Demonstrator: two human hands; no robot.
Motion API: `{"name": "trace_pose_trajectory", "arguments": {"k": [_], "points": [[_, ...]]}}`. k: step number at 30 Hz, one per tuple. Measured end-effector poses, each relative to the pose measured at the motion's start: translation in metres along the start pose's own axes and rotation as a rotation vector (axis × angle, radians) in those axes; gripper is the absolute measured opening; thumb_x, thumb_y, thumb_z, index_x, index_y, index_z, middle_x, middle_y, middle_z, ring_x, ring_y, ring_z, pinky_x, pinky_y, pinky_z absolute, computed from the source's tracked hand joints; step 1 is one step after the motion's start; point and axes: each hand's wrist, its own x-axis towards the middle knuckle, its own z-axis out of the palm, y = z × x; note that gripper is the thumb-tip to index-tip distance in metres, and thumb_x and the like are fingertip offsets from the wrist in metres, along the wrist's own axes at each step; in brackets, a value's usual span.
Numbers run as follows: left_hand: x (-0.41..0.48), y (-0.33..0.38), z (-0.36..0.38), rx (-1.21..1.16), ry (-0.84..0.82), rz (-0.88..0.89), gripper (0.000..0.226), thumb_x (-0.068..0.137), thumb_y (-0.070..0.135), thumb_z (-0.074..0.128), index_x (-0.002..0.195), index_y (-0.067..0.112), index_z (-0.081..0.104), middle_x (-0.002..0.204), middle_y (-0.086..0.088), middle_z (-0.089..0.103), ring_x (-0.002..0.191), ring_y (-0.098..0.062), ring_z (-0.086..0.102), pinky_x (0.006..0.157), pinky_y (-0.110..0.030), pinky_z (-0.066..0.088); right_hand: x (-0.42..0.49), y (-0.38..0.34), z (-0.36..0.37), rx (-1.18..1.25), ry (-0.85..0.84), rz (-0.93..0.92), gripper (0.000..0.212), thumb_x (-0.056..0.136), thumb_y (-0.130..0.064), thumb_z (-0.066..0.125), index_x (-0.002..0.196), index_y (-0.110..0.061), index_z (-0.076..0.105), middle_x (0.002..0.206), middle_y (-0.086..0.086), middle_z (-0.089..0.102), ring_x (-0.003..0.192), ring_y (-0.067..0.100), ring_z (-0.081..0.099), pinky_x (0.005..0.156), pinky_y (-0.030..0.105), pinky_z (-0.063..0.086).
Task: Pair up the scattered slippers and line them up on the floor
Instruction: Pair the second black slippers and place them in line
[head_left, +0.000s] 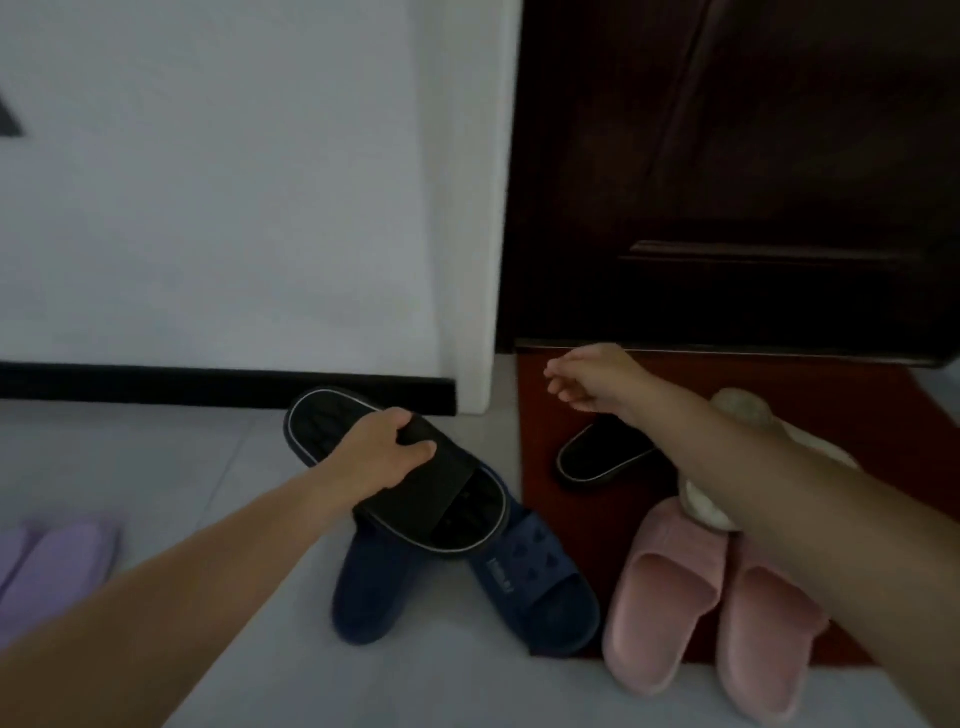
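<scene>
While our left hand (384, 452) grips one black slipper (415, 478) by its strap, our empty, loosely spread right hand (592, 379) should take its mate (602, 454) likewise.

Likely home entryway: door (727, 182), mat (779, 405), slippers (670, 592).

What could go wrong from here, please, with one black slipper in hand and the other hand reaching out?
1. The left hand grips the black slipper only by its strap, above the navy slippers; it could slip and knock that pair askew.
2. The right hand is open above the second black slipper, and the forearm crosses over the pink slippers and a cream slipper, which it might nudge.
</scene>
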Motion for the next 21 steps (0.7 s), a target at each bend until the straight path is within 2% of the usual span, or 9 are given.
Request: {"name": "trace_pose_trajectory", "arguments": {"k": [4, 6, 8, 9, 12, 13, 15, 18, 21], "points": [[0.037, 0.059, 0.05, -0.009, 0.021, 0.038, 0.013, 0.087, 0.025, 0.064, 0.091, 0.013, 0.061, 0.082, 0.001, 0.063, 0.07, -0.009, 0.058, 0.056, -0.015, 0.045, 0.036, 0.065, -0.025, 0.255, 0.162, 0.156, 0.009, 0.089, -0.018, 0.061, 0.082, -0.015, 0.066, 0.072, 0.0, 0.066, 0.06, 0.009, 0.06, 0.056, 0.023, 0.049], [0.053, 0.08, 0.073, -0.007, 0.004, 0.04, 0.017, 0.087, 0.025, 0.064, 0.094, 0.009, 0.062, 0.088, -0.006, 0.066, 0.075, -0.018, 0.064, 0.066, -0.026, 0.053, 0.048, 0.097, -0.035, 0.345, 0.344, 0.213, 0.012, 0.089, -0.019, 0.06, 0.078, -0.015, 0.064, 0.072, 0.001, 0.064, 0.061, 0.012, 0.06, 0.059, 0.028, 0.053], [0.066, 0.096, 0.093, -0.022, -0.023, 0.022, 0.02, 0.087, 0.025, 0.065, 0.098, 0.009, 0.063, 0.092, -0.009, 0.068, 0.082, -0.026, 0.067, 0.077, -0.037, 0.056, 0.06, 0.129, -0.048, 0.338, 0.514, 0.306, 0.017, 0.087, -0.02, 0.058, 0.079, -0.007, 0.064, 0.074, 0.008, 0.063, 0.06, 0.019, 0.058, 0.063, 0.032, 0.051], [0.073, 0.1, 0.101, -0.013, -0.033, 0.02, 0.018, 0.087, 0.026, 0.065, 0.097, 0.011, 0.062, 0.093, -0.008, 0.068, 0.084, -0.026, 0.067, 0.079, -0.038, 0.056, 0.066, 0.143, -0.05, 0.33, 0.553, 0.379, 0.019, 0.085, -0.021, 0.059, 0.086, -0.003, 0.063, 0.081, 0.012, 0.064, 0.066, 0.024, 0.06, 0.066, 0.034, 0.052], [0.088, 0.104, 0.12, 0.014, -0.044, 0.017, 0.014, 0.086, 0.028, 0.065, 0.095, 0.019, 0.059, 0.089, 0.0, 0.065, 0.082, -0.019, 0.065, 0.08, -0.034, 0.054, 0.084, 0.171, -0.042, 0.276, 0.538, 0.533, 0.059, 0.078, -0.029, 0.069, 0.124, 0.0, 0.045, 0.12, 0.022, 0.058, 0.101, 0.036, 0.061, 0.086, 0.04, 0.053], [0.09, 0.102, 0.123, 0.005, -0.04, 0.008, 0.013, 0.086, 0.028, 0.065, 0.095, 0.02, 0.058, 0.086, 0.003, 0.064, 0.079, -0.018, 0.065, 0.079, -0.034, 0.055, 0.088, 0.173, -0.036, 0.242, 0.546, 0.518, 0.068, 0.078, -0.029, 0.069, 0.13, -0.003, 0.035, 0.129, 0.024, 0.051, 0.109, 0.038, 0.057, 0.088, 0.04, 0.05], [0.09, 0.098, 0.123, -0.017, -0.026, -0.016, 0.014, 0.086, 0.027, 0.065, 0.096, 0.02, 0.058, 0.083, 0.006, 0.062, 0.077, -0.017, 0.064, 0.077, -0.033, 0.055, 0.093, 0.172, -0.028, 0.197, 0.598, 0.484, 0.07, 0.082, -0.029, 0.065, 0.134, -0.006, 0.023, 0.138, 0.024, 0.041, 0.116, 0.041, 0.051, 0.091, 0.044, 0.046], [0.081, 0.085, 0.111, -0.007, -0.031, -0.054, 0.021, 0.086, 0.025, 0.066, 0.103, 0.015, 0.062, 0.091, 0.002, 0.063, 0.084, -0.016, 0.064, 0.072, -0.028, 0.053, 0.098, 0.181, -0.027, 0.08, 0.724, 0.466, 0.071, 0.088, -0.025, 0.054, 0.14, 0.001, 0.013, 0.142, 0.025, 0.038, 0.124, 0.041, 0.045, 0.098, 0.044, 0.04], [0.066, 0.067, 0.09, 0.003, -0.069, -0.093, 0.017, 0.085, 0.023, 0.067, 0.1, 0.015, 0.064, 0.089, 0.001, 0.065, 0.079, -0.012, 0.063, 0.066, -0.019, 0.051, 0.1, 0.186, -0.025, -0.015, 0.748, 0.365, 0.063, 0.087, -0.02, 0.051, 0.139, -0.005, 0.019, 0.139, 0.025, 0.042, 0.122, 0.042, 0.047, 0.098, 0.046, 0.04]]}}
